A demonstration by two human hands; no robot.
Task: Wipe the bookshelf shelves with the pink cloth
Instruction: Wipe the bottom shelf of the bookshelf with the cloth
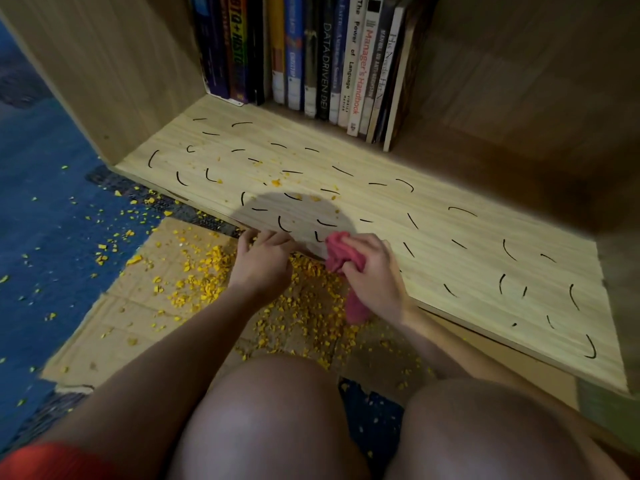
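Two bare knees [277, 417] fill the near view, in front of the pale wood-grain bottom shelf board [433, 216]. Before the board's front edge a flat brown cardboard sheet [114, 327] lies on blue patterned carpet [45, 202], both strewn with yellow crumbs [311, 299]. At that front edge the left hand [263, 261] rests, its loosely bent fingers touching the lip and holding nothing. Just right of it the right hand [374, 271] clenches the bunched pink cloth [341, 254], whose top touches the board while its tail hangs below the edge. Black curved pen marks [507, 249] and a few crumbs dot the board. Upright books [325, 57] line its back.
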